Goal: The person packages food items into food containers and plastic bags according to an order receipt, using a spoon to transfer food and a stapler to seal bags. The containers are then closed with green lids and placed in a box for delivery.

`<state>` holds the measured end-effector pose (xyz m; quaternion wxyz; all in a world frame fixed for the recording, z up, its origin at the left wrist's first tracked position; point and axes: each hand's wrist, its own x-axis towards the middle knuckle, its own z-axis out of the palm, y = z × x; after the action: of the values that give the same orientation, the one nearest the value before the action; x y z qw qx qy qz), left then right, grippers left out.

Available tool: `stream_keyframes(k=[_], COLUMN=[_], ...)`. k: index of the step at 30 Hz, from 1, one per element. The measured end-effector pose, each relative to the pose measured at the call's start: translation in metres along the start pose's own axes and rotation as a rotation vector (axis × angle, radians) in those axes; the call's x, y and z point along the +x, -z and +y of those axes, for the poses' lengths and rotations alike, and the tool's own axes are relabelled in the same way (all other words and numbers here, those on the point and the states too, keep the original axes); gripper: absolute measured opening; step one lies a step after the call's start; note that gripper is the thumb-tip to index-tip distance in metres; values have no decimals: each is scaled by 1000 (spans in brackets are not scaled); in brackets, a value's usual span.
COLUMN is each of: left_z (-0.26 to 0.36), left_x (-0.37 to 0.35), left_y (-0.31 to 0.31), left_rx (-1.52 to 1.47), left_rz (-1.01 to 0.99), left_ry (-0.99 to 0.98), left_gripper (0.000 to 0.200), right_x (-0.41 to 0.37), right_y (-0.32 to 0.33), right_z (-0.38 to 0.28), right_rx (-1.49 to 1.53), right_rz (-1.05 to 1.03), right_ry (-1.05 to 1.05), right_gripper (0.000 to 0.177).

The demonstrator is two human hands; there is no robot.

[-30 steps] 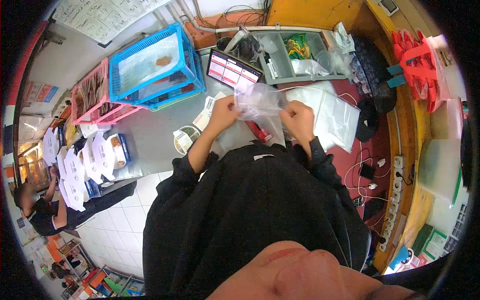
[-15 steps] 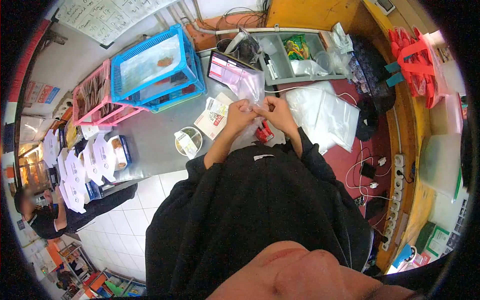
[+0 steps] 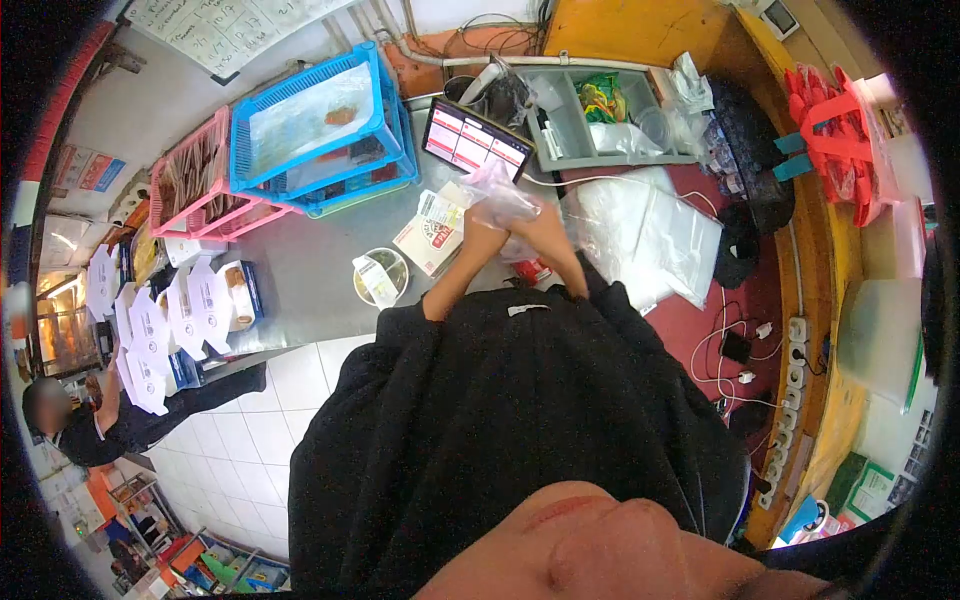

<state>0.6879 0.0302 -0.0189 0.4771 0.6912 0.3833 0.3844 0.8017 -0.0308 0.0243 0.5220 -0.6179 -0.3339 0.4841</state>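
Note:
A thin clear plastic bag (image 3: 503,182) is bunched at both my hands, above the table and just below the tablet (image 3: 474,140). My left hand (image 3: 487,228) and my right hand (image 3: 541,228) are close together, fingers closed on the bag. Its film covers the fingertips, so their exact grip is partly hidden. Left of my hands lies a printed cardboard box (image 3: 432,235) with a paper slip on it. Beside that stands a round clear tub (image 3: 393,272) with a label and greenish contents. A red object (image 3: 532,270), partly hidden, sits below my right wrist.
A stack of clear plastic bags (image 3: 640,235) lies to the right. Behind it is a grey divided tray (image 3: 610,155). Blue baskets (image 3: 310,195) and a pink basket (image 3: 185,220) stand at left, near several open white boxes (image 3: 150,330). A co-worker (image 3: 85,435) is far left.
The bag has bunched back over my fingers, uncovering more of the tablet, whose screen looks different. My hands have drawn together from a fingertip pinch. The co-worker's arm has shifted.

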Motion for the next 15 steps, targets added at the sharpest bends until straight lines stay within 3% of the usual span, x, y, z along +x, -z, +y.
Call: stream_keyframes(k=[1,3,4,5,6,7,9,11,13,15], left_z=[2,-31,-24,-64,-74,-80,-73,-37,5,42], left_x=[6,31,38,61,76,84,106,104,102,87], left_y=[4,14,26,47,50,56,89,100,106,107], left_rx=[116,103,-400,187,292,398,431,454,472,410], left_rz=[5,38,170,187,220,256,533,466,389,458], left_ry=[46,-2,216,-60,-56,-40,-226,-223,-222,-149], left_gripper=[18,10,9,4,5,8,13,13,14,14], right_x=[0,-4,-12,-22,-34,-48,-69,-80,-84,-71], right_y=[-2,-4,-3,0,3,5,15,44,74,95], right_z=[-7,-21,-25,-26,-28,-49,-108,-107,-102,-101], right_rx=[-1,440,440,231,20,15,-591,-406,-418,-735], right_rz=[2,-167,-169,-268,-371,-391,-278,-363,-294,-17], right_ry=[13,-157,-147,-141,-143,-152,-126,85,30,205], right_gripper=[38,33,33,34,34,34,36,27,28,55])
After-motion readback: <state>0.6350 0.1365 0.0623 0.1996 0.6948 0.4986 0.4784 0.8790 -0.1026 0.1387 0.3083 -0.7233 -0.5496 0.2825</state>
